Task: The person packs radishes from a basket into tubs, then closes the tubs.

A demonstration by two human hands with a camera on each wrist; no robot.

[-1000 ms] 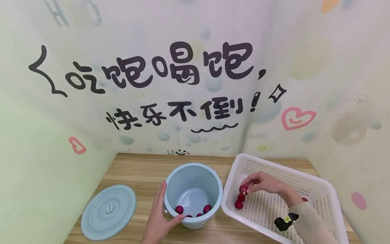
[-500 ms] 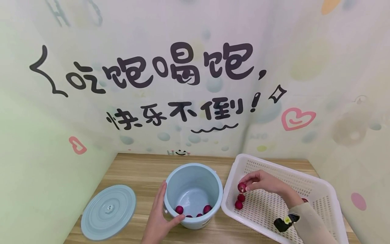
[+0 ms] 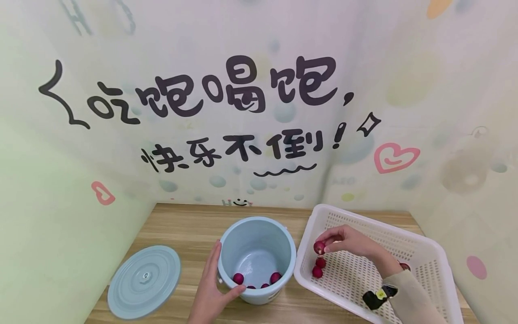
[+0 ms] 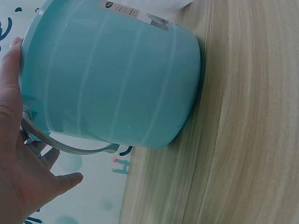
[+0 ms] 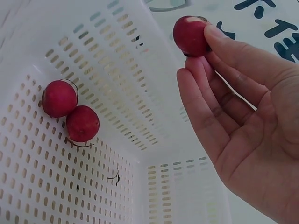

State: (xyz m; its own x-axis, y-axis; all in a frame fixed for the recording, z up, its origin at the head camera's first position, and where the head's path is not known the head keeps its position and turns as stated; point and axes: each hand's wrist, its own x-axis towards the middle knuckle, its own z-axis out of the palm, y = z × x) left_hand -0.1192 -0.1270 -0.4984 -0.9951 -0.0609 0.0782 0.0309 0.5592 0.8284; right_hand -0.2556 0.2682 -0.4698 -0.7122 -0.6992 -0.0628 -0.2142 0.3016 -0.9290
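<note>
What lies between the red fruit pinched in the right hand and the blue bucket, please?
In the head view, only the white basket's near wall and a narrow strip of wooden table separate the held fruit from the bucket.

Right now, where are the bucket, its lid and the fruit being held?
bucket (image 3: 259, 281): head view, front wall.
lid (image 3: 144, 281): head view, near its centre knob.
fruit (image 5: 190, 36): right wrist view, its red skin.

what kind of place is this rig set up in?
Probably a small staged corner or booth, not a real kitchen. Pastel cartoon wallpaper wraps a wooden table on three sides. On the table sit only a blue bucket, its lid and a white basket of small red fruit.
</note>
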